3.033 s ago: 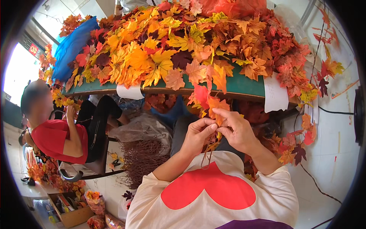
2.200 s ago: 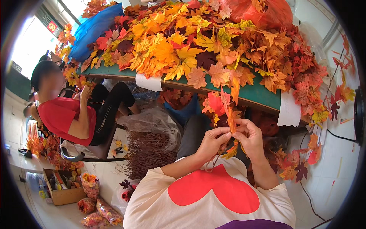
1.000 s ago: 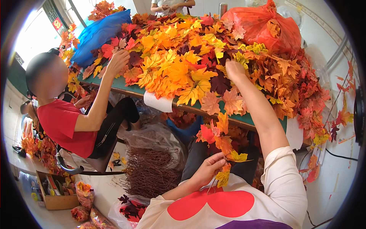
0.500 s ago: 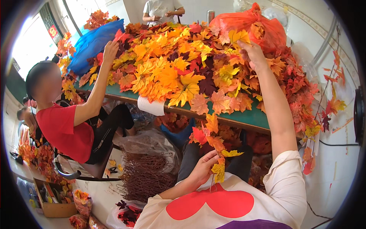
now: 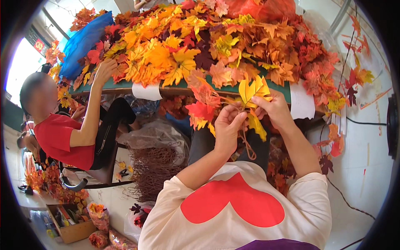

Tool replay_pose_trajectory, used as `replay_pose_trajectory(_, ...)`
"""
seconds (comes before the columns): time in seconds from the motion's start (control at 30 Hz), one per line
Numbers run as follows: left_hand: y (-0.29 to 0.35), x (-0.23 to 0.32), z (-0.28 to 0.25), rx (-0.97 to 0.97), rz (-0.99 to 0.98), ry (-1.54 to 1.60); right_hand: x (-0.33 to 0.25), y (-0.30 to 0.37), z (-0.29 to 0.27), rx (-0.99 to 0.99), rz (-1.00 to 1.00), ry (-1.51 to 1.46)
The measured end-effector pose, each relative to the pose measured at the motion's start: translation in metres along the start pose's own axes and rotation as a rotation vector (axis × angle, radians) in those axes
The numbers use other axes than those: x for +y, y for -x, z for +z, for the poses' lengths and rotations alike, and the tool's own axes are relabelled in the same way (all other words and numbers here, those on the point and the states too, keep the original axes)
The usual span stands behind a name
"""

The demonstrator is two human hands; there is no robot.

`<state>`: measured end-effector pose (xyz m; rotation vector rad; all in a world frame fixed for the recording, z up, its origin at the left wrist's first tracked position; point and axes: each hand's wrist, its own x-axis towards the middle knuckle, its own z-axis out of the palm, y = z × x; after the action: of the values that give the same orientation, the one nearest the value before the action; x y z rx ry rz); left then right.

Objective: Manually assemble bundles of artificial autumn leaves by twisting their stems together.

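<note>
In front of my chest, my left hand (image 5: 226, 127) pinches the brown stem (image 5: 249, 151) of an artificial maple leaf garland, and the stem's loop hangs below the fingers. Red and orange leaves (image 5: 205, 100) of that garland spread to the left of the hand. My right hand (image 5: 276, 111) is closed on a yellow artificial maple leaf (image 5: 251, 88), thumb and fingers at its base. Both hands nearly touch where the leaf meets the stem. Just beyond them, a large heap of artificial maple leaves (image 5: 160, 52) in yellow, orange and red covers the table.
The green table edge (image 5: 112, 86) carries white paper sheets. A red plastic bag (image 5: 266, 10) and a blue bag (image 5: 89, 41) lie among the leaves. A co-worker in red (image 5: 62, 133) sits at left. Brown wire stems (image 5: 154, 171) are bundled on the floor beside a box (image 5: 75, 231).
My right hand has come down from the heap with a yellow leaf to meet my left hand. My left hand has risen with the garland. The view has tilted lower.
</note>
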<state>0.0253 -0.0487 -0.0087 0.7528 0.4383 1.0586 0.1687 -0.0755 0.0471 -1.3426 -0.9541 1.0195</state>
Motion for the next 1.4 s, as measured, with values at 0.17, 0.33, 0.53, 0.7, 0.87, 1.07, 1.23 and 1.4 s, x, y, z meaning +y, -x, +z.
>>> replay_pose_trajectory(0.17,0.005,-0.023,-0.004,0.017,0.18,-0.108,0.02,0.028,0.007,0.117,-0.001,-0.061)
replay_pose_trajectory(0.33,0.007,-0.019,-0.007,0.049,0.06,-0.219,0.026,0.038,0.013,0.272,-0.282,0.051)
replay_pose_trajectory(0.53,0.008,-0.016,-0.014,-0.055,-0.026,-0.283,-0.006,0.055,0.015,0.12,-1.133,1.176)
replay_pose_trajectory(0.7,0.006,-0.014,-0.014,-0.068,0.014,-0.343,0.024,0.035,0.009,0.076,-0.758,0.849)
replay_pose_trajectory(0.87,0.009,-0.011,-0.013,-0.074,-0.056,-0.221,0.038,0.038,0.013,0.07,-0.52,0.469)
replay_pose_trajectory(1.07,0.015,0.003,-0.012,-0.196,-0.241,-0.038,0.049,0.038,0.006,0.096,-0.383,0.245)
replay_pose_trajectory(1.23,0.014,0.008,-0.012,-0.251,-0.331,0.045,0.051,0.037,0.001,0.098,-0.407,0.15)
replay_pose_trajectory(1.4,0.006,0.01,-0.017,-0.223,-0.392,0.142,0.014,0.04,-0.029,0.343,-0.546,0.011)
